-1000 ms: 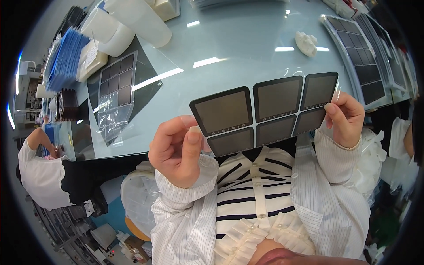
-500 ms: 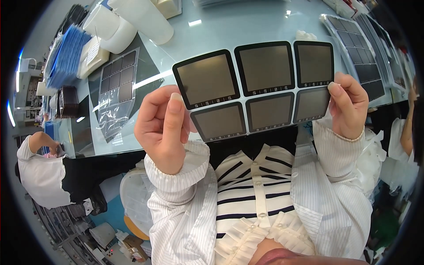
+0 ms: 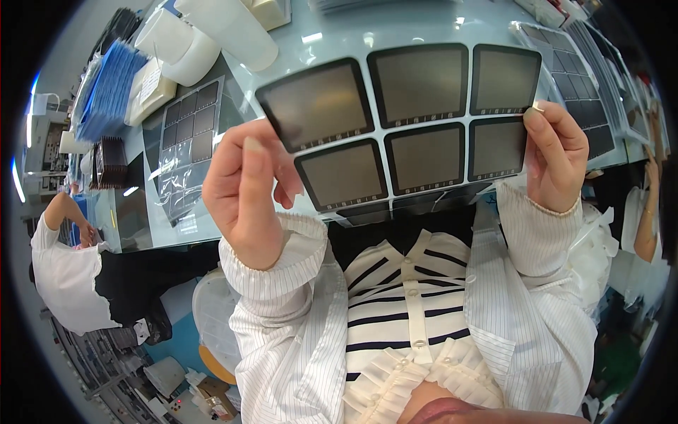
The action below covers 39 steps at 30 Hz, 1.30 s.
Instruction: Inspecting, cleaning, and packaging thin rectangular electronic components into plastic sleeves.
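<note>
Both hands, left hand point(image 3: 244, 191) and right hand point(image 3: 554, 152), pinch opposite edges of a six-window film sheet point(image 3: 406, 120), fingers closed on it, raised flat above the bench point(image 3: 395, 32), likely for inspection.

One head-worn fisheye view looks steeply down over the person's striped chest onto the pale glass table point(image 3: 395, 21), edges bending at the rim. It sits very near the left hand point(image 3: 244, 191) and right hand point(image 3: 554, 159), which lift a panel sheet point(image 3: 406, 124) close to the lens.
</note>
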{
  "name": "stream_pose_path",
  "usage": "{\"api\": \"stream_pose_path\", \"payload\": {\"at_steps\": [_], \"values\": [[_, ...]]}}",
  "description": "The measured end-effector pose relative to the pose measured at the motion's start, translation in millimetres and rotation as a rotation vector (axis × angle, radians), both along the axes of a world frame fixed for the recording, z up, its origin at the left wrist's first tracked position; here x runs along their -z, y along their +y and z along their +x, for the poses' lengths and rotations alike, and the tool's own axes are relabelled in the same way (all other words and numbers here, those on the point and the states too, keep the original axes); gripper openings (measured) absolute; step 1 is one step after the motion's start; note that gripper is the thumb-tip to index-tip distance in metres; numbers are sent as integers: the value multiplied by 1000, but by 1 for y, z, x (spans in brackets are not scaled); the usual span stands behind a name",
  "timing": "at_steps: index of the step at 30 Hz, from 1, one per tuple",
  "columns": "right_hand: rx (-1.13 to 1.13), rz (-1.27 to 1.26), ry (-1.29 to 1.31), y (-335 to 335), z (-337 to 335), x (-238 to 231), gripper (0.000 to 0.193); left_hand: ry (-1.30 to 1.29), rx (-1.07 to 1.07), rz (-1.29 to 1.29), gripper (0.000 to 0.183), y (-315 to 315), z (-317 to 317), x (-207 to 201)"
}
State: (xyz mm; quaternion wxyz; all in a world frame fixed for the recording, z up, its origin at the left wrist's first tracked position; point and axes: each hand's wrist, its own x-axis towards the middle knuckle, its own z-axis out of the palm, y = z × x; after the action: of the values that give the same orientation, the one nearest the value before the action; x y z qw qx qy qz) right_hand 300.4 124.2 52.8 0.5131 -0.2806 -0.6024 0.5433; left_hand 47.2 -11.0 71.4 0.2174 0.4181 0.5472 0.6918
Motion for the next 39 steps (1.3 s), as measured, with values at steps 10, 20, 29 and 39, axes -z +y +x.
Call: {"api": "stream_pose_path", "payload": {"at_steps": [10, 20, 29, 39], "values": [[-136, 34, -115, -14, -4, 1, 7, -516, 348, -31, 34, -11, -14, 43], [-301, -38, -194, -29, -16, 4, 6, -948, 656, 340, 20, -11, -7, 108], [-217, -40, -88, -32, -11, 3, 5, -614, 558, 181, 19, -4, 3, 73], [-200, -63, -118, -37, -15, -1, 4, -489, 473, 162, 84, -22, 1, 64]]}}
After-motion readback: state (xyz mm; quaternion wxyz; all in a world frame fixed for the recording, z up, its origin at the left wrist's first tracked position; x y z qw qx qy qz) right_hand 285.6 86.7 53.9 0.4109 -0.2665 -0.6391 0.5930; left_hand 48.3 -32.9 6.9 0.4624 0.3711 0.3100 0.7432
